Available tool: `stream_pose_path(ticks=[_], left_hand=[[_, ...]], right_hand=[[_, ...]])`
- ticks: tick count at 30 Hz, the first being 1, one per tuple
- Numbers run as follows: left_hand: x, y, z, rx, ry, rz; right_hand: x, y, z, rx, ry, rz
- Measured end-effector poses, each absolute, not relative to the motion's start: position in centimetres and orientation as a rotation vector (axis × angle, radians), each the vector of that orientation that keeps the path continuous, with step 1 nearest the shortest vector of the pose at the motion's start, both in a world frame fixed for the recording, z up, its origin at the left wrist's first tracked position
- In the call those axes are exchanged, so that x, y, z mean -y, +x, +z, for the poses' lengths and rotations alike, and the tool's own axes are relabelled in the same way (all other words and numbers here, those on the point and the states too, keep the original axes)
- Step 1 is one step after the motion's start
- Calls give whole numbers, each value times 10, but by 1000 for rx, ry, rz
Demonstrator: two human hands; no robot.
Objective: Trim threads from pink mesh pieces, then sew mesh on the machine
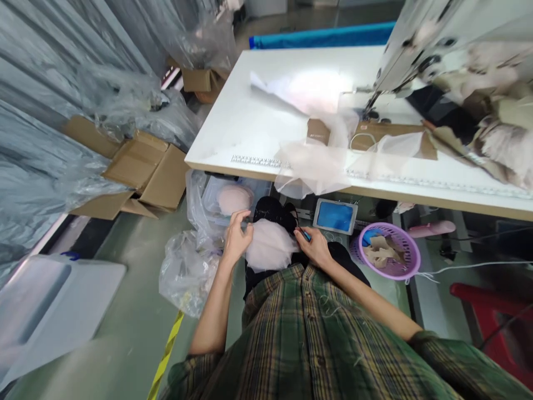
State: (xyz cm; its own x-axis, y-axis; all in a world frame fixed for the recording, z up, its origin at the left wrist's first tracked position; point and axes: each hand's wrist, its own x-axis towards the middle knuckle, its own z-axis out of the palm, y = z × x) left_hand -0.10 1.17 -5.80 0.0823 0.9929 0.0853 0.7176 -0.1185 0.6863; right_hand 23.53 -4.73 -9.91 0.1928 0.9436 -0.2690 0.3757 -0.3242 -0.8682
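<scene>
Fingers of the left hand [238, 239] are parted and curved beside the left edge of the pale sheer fabric piece [270, 245]; whether they touch it is unclear. Those of the right hand [315, 246] are curled around a small blue-and-black tool [305, 234] at the fabric's right edge. The piece lies on the dark-clothed lap, roughly rounded, its long axis seemingly running left to right. Just beyond, to the left, a clear plastic bin [210, 193] holds a pale pink rounded piece [235, 199]. To the right, a purple basket [412, 253] contains beige scraps [381, 251] and something blue. Farther left sits an open cardboard box [160, 178].
</scene>
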Motion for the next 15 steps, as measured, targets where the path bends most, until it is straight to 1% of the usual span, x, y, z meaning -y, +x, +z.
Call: stream_pose_path(ticks=[3, 7, 9, 11, 13, 15], left_hand=[[-25, 19, -28, -1577, 2014, 1048], [-52, 60, 18, -1494, 2160, 1407], [-71, 82, 38, -1389, 2332, 1469], [-89, 101, 52, -1182, 2545, 1289], [-103, 115, 58, -1008, 2675, 980], [-108, 121, 59, -1019, 2651, 767]], right_hand=[[41, 242, -89, 1221, -1761, 963], [34, 249, -79, 1178, -1677, 872], [32, 251, -76, 1133, -1624, 840], [30, 253, -73, 1083, -1567, 807], [28, 254, -69, 1039, -1526, 777], [25, 257, -65, 1000, -1493, 764]])
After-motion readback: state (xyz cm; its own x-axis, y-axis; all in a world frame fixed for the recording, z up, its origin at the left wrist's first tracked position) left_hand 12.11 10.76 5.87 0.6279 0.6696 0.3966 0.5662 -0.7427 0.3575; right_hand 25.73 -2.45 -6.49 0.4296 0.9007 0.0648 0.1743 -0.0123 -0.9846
